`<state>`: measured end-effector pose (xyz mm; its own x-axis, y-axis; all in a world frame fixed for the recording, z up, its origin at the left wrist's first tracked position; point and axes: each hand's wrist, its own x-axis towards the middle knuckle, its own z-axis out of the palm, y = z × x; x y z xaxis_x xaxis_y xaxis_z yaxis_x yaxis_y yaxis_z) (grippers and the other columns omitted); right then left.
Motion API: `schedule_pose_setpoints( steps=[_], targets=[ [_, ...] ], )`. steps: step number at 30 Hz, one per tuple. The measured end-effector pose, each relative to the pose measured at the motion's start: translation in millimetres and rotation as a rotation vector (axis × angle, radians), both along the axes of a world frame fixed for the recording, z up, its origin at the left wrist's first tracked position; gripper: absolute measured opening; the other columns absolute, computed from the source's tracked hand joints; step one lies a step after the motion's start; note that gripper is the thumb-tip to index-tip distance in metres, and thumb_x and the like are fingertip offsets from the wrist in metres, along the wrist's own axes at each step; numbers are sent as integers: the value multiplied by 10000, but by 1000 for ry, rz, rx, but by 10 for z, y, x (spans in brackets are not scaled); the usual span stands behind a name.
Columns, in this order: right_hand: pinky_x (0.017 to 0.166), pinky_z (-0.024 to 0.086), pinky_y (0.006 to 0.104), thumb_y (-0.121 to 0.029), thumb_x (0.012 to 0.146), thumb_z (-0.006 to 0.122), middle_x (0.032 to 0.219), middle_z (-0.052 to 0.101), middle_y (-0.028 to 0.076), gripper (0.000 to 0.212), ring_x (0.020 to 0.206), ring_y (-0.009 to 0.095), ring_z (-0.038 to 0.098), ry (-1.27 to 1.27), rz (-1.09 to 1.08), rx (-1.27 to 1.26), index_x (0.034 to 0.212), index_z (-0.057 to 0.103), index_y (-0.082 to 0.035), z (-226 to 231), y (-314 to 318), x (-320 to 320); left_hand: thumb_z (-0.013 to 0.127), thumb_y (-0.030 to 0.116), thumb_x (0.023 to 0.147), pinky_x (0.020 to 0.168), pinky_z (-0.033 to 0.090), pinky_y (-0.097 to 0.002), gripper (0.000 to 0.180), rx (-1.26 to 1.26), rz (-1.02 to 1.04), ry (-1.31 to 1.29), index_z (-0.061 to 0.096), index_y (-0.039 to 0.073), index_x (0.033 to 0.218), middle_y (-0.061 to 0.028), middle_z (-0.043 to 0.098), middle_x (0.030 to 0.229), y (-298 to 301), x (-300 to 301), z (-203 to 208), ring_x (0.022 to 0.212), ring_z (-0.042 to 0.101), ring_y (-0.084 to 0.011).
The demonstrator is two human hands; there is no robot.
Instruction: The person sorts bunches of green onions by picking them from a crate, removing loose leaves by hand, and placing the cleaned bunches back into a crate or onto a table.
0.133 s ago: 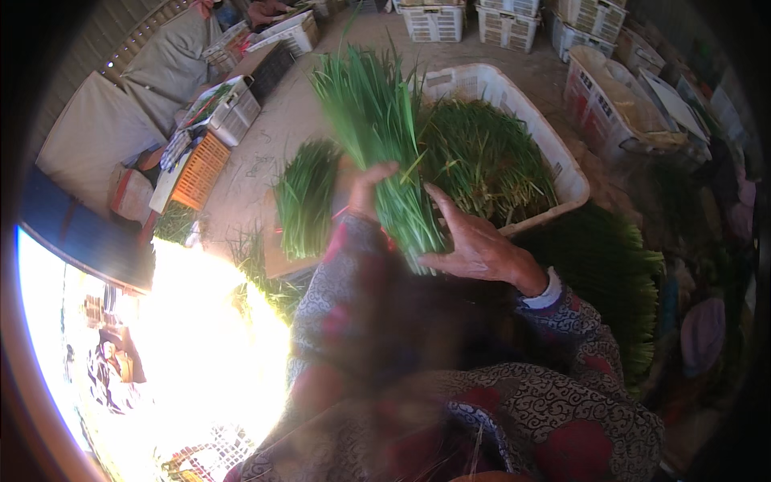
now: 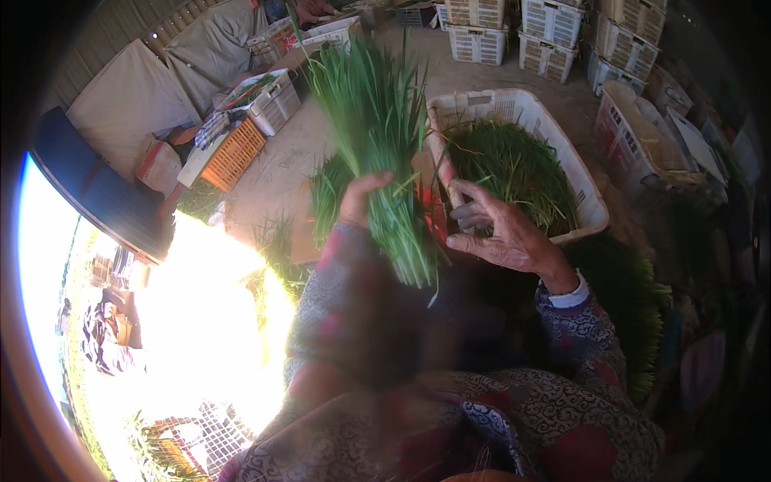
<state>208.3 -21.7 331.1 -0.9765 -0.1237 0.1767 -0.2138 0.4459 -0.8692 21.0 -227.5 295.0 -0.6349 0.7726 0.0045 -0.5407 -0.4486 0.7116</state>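
Observation:
My left hand [image 2: 363,201] is closed around a thick bunch of green garlic chives [image 2: 384,153]. The leaves point away from me and the pale stem ends hang towards my lap. One loose stalk sticks out at the lower end. To the right of the bunch, apart from it, my right hand [image 2: 506,234] is open with its fingers bent and nothing between them. Beyond that hand stands a white plastic crate [image 2: 590,197] with more loose chives [image 2: 514,165] in it. Another chive bunch [image 2: 328,197] lies behind my left hand, partly covered.
A dark green heap of chives [image 2: 630,313] lies at my right side. An orange crate [image 2: 233,157] and a white crate [image 2: 277,104] stand at the left, with stacked crates [image 2: 478,44] at the back. Glaring sunlight washes out the lower left.
My right hand has drawn away from the bunch, its fingers more bent. My left hand keeps its hold on the chives. The whole view has shifted, with the surroundings further right.

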Motion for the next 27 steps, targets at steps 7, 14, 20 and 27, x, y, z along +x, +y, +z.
schedule_pose_setpoints(
  steps=[7,14,20,27],
  targets=[
    [1049,442,377,-419,924,714,1346,579,142,731,1256,237,554,-33,206,-403,1453,431,-1,215,-614,-789,650,57,697,908,580,-454,670,-20,176,120,504,-57,1341,-189,675,1149,-1473,533,534,953,698,-321],
    [1011,466,340,-332,899,760,1319,590,101,711,1183,200,579,-209,607,-702,1437,435,-1,567,-2209,-1315,686,62,703,884,576,-398,715,-265,369,277,474,-44,1377,-175,660,1173,-2498,1071,278,967,689,-289],
    [898,528,341,-165,879,750,1194,641,60,555,1054,162,620,-18,843,-508,1375,533,-44,558,-3442,-1287,731,83,739,857,573,-357,737,-506,371,253,445,-24,1410,-151,655,1166,-3121,1470,-150,990,674,-249],
    [650,562,320,-165,863,772,846,697,84,326,713,162,679,-136,927,-443,1110,666,21,533,-4254,-1014,783,108,782,826,568,-310,771,-813,386,100,411,0,1449,-124,649,1157,-3983,1915,-662,1017,656,-202]
  ],
)
